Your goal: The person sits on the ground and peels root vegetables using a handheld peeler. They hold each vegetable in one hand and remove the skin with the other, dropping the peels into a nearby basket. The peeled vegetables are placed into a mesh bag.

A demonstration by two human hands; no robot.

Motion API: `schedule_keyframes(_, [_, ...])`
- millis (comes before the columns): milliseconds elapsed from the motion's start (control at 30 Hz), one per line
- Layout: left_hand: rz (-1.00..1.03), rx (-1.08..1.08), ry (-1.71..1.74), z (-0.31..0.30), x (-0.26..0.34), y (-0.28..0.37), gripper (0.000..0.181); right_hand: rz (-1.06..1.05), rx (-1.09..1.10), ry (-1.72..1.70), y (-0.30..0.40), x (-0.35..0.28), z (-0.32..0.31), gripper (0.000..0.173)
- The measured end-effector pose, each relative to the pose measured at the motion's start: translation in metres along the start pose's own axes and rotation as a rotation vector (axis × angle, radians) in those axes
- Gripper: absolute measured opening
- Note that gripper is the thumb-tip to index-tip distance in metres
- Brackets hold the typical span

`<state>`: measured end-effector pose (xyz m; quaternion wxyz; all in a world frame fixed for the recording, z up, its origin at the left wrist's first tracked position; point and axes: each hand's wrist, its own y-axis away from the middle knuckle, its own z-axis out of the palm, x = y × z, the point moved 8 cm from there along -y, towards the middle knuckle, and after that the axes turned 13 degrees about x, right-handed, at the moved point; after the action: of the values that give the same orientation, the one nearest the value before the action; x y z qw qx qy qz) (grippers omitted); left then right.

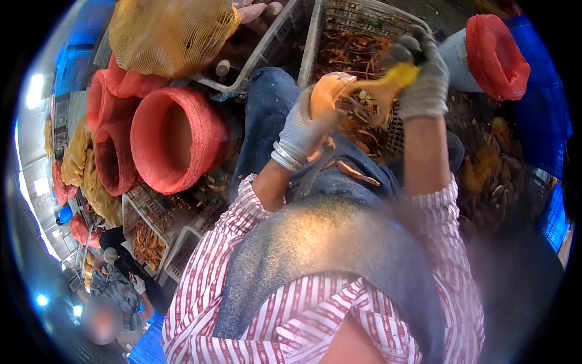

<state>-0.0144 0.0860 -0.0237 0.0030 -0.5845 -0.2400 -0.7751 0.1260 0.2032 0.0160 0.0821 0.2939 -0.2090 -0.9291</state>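
Observation:
My left hand (pixel 307 127), in a pale knit glove with a metal bracelet at the wrist, grips an orange-fleshed sweet potato (pixel 327 93) that is largely peeled. In my right hand (pixel 423 75), also gloved, is a yellow-handled tool, probably a peeler (pixel 402 77), blurred by motion. Its far end lies close to the sweet potato. Below both hands a plastic crate (pixel 307 50) holds many peelings (pixel 350 50). A strip of peel (pixel 357 173) rests on my dark apron over my lap.
Red mesh-lined buckets (pixel 211 132) stand at the left, another bucket (pixel 475 59) at upper right. A yellow mesh sack (pixel 168 36) lies by a crate (pixel 254 63) of sweet potatoes (pixel 252 12). More sweet potatoes (pixel 495 182) are heaped at right. A co-worker (pixel 118 286) sits at lower left.

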Motion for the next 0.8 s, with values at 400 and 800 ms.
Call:
schedule_keyframes(400, [0.520,0.110,-0.674,-0.005,0.022,0.004,0.056,-0.053,0.139,-0.071,-0.036,0.001,-0.014,0.016])
schedule_keyframes(800, [0.571,0.036,-0.604,-0.006,0.031,0.016,0.053,0.049,0.599,-0.149,-0.065,-0.008,-0.119,0.014])
